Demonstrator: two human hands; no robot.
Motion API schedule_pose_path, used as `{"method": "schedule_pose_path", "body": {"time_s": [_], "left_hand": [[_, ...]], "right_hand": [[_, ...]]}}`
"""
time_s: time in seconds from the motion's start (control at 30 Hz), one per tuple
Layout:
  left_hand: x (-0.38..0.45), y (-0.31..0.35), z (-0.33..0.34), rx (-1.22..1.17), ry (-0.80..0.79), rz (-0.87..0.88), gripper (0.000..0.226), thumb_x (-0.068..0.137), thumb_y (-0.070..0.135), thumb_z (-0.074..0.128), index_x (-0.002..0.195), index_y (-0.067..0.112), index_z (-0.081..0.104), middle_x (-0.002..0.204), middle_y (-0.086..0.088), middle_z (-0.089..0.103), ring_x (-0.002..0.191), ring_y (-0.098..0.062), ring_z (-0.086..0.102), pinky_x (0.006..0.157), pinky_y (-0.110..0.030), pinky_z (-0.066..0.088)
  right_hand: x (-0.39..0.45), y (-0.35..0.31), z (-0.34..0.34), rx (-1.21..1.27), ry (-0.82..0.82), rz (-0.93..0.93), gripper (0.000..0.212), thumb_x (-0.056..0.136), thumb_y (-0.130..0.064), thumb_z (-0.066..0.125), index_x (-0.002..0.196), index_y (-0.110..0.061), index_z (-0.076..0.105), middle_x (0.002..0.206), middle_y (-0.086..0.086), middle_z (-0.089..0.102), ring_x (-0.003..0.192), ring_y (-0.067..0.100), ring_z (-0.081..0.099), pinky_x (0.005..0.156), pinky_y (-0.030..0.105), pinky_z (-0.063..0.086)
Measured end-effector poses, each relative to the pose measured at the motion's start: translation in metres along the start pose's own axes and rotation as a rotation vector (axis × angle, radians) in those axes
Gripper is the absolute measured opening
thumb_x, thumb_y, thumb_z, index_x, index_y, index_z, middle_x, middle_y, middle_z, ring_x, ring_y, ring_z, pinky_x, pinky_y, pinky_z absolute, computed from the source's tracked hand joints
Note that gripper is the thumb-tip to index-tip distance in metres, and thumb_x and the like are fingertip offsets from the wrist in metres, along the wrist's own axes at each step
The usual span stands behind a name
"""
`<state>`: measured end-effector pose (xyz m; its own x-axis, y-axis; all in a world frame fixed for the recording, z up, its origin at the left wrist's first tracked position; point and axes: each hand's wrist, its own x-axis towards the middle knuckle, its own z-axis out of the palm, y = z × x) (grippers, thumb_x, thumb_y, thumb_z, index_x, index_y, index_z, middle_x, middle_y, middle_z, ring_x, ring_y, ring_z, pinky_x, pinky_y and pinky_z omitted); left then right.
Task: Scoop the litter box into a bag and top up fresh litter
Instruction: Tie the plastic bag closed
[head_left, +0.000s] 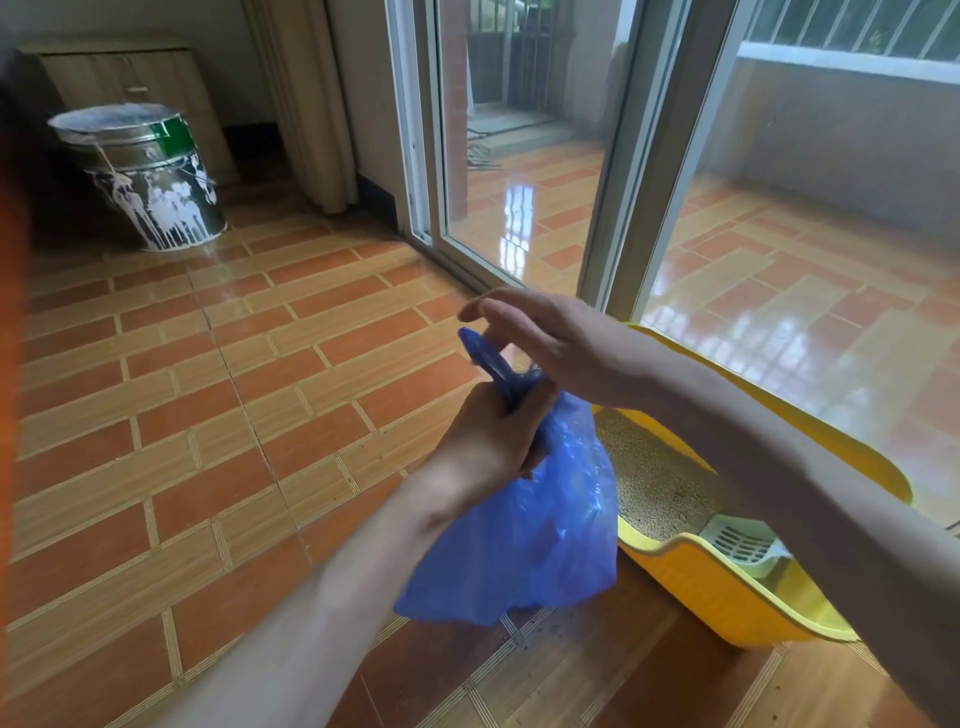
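With my left hand (488, 431) clamped on the gathered neck of the blue bag (530, 525) at centre frame beside the yellow litter box (727, 587), I'd loop its tail with my loosely spread right hand (540, 338), knotting snugly.

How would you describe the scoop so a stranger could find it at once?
Start at the yellow litter box beside the glass sliding door. At its near end, beside the litter, lies the scoop. It is the only pale, slotted thing inside.
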<state>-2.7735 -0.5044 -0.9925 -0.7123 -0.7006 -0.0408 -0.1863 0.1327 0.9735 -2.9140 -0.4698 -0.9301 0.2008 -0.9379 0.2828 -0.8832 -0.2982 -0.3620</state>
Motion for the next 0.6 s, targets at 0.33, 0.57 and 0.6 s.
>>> {"method": "schedule_pose_path", "body": {"time_s": [0.33, 0.57, 0.6], "left_hand": [[-0.002, -0.003, -0.010, -0.416, -0.127, -0.165, 0.049, 0.108, 0.052, 0.038, 0.112, 0.015, 0.071, 0.097, -0.019, 0.078, 0.046, -0.020, 0.049, 0.063, -0.033, 0.048], [0.000, -0.005, -0.019, -0.183, -0.127, -0.058, 0.010, 0.095, 0.025, 0.072, 0.100, 0.018, 0.078, 0.078, -0.012, 0.070, 0.065, -0.023, 0.058, 0.071, -0.031, 0.051], [-0.001, -0.005, -0.020, -0.150, -0.147, -0.041, 0.012, 0.094, 0.020, 0.073, 0.106, 0.016, 0.076, 0.084, -0.010, 0.071, 0.068, -0.021, 0.058, 0.070, -0.028, 0.051]], "right_hand": [[-0.050, 0.014, 0.011, -0.341, 0.260, 0.107, 0.025, 0.102, -0.037, 0.051, 0.087, -0.018, 0.057, 0.065, -0.008, 0.048, 0.058, 0.027, 0.055, 0.048, 0.033, 0.033], [-0.089, -0.007, 0.030, -0.187, 0.089, -0.145, 0.005, 0.098, -0.026, 0.064, 0.096, -0.023, 0.067, 0.080, -0.014, 0.065, 0.069, 0.007, 0.062, 0.067, 0.026, 0.048], [-0.091, -0.005, 0.031, -0.137, 0.113, -0.151, 0.005, 0.097, -0.023, 0.064, 0.096, -0.021, 0.068, 0.082, -0.014, 0.066, 0.072, 0.005, 0.063, 0.069, 0.026, 0.049]]}}
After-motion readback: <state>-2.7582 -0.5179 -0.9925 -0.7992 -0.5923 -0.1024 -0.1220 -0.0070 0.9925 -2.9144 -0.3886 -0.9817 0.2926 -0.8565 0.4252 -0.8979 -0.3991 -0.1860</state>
